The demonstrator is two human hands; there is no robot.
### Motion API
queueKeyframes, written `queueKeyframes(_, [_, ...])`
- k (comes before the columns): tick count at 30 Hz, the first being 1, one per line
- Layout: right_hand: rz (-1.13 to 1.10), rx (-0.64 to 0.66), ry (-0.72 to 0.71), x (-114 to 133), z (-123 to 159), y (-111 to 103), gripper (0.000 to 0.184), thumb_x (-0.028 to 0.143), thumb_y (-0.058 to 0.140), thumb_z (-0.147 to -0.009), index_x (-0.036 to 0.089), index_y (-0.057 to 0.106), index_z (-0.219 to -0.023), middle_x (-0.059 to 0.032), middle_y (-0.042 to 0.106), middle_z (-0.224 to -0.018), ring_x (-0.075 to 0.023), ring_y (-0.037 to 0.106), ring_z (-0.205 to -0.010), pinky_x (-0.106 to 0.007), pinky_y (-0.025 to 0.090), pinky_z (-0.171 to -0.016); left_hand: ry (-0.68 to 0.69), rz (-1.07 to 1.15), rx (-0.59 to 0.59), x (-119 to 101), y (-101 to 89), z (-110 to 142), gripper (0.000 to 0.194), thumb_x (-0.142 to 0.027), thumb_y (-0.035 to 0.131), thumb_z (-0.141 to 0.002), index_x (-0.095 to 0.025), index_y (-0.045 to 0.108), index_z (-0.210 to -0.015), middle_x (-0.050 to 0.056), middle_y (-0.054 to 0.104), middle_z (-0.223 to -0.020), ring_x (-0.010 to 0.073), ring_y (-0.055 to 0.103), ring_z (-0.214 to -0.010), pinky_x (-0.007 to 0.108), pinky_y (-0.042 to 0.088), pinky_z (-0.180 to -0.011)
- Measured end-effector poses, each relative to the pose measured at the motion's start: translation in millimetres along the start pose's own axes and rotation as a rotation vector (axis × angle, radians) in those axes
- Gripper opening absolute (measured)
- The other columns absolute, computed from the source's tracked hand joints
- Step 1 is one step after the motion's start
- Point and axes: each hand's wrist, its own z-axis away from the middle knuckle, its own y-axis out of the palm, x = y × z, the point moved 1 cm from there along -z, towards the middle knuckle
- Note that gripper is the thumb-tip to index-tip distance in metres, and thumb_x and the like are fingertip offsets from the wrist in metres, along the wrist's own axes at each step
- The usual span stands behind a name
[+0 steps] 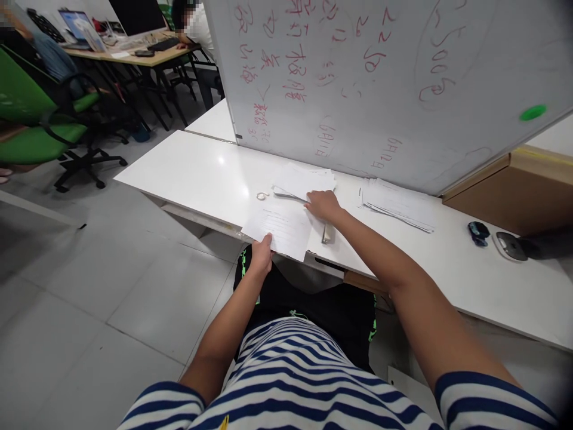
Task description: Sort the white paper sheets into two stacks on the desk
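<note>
My left hand [262, 254] grips the near edge of a printed sheet of paper [286, 230], thumb on top. The sheet lies over the front of the white desk and juts slightly past its edge. Beyond it is a loose stack of papers [298, 181], its near side a little lifted. My right hand [323, 205] is closed at the near right corner of that stack, fingertips on the paper; how many sheets it pinches is hidden. Below my right wrist sits what looks like a stapler [327, 233], partly covered. A small white ring-shaped item [262, 196] lies left of the stack.
A whiteboard [340, 77] with red writing stands along the desk's back. Right of my forearm is another paper pile [396, 204]. Farther right are a cardboard box [501, 191], a small dark blue object [478, 232] and a grey device [511, 246]. Green chairs [36, 113] stand left.
</note>
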Motion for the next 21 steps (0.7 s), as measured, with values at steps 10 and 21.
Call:
queueKeyframes(10, [0.018,-0.019,0.048,8,0,4,0.030,0.008,0.037,-0.089,0.008,0.064,-0.102,-0.0196,0.068,-0.097,-0.0282,0.064,-0.088,-0.033,0.038,-0.066,-0.008,0.000,-0.013,-1,-1.5,-1,0.036,-0.022,0.070,-0.082,-0.013,0.059,-0.115,0.015,0.063,-0.125,0.0240,0.065,-0.106,0.037,0.055,-0.089])
queueKeyframes(21, [-0.099,-0.122,0.170,2,5,-2,0.028,0.015,0.035,-0.092,0.014,0.062,-0.100,-0.0137,0.069,-0.095,-0.0250,0.063,-0.082,-0.031,0.039,-0.063,-0.038,-0.028,-0.022,-10,10.9,10,0.034,-0.020,0.067,-0.083,-0.012,0.059,-0.116,0.015,0.063,-0.124,0.0245,0.065,-0.105,0.036,0.057,-0.087])
